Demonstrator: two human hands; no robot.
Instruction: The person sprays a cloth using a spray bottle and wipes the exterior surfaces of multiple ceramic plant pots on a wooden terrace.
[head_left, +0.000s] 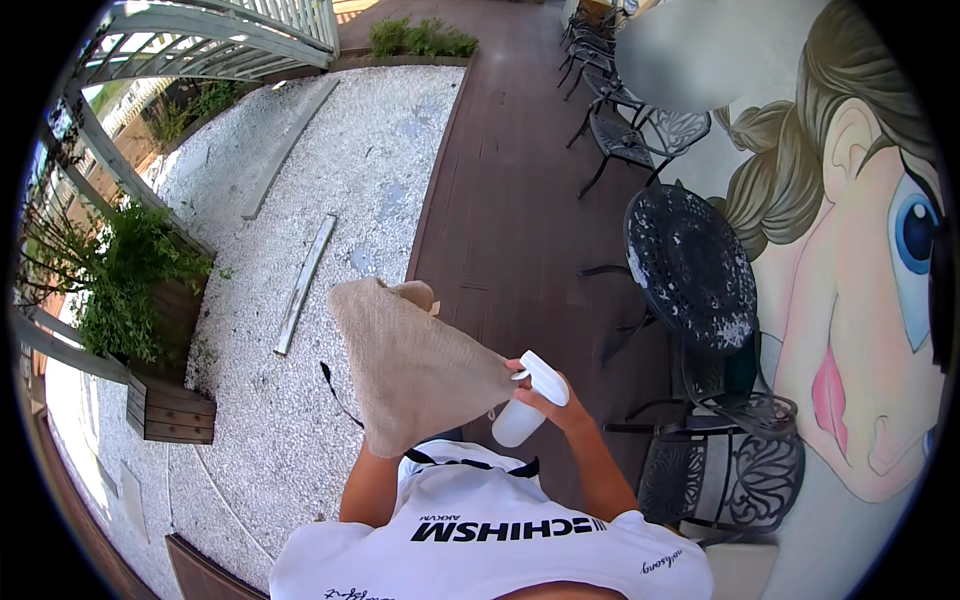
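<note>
A beige cloth (420, 360) is spread between my two hands over the deck's edge. My right hand (559, 405) grips a white plastic spray bottle (520, 423) around its neck and pinches a corner of the cloth beside the trigger. The cloth covers my left hand; only the forearm shows below it, and a bit of what may be a fingertip lies near the cloth's top left edge. How the left fingers are set is hidden.
To the right stand a round black metal table (690, 266) with worn white patches and several black metal chairs (619, 142), beside a painted wall (847, 315). White gravel (255, 277) with boards and a wooden planter (176, 409) lie left of the brown deck (495, 225).
</note>
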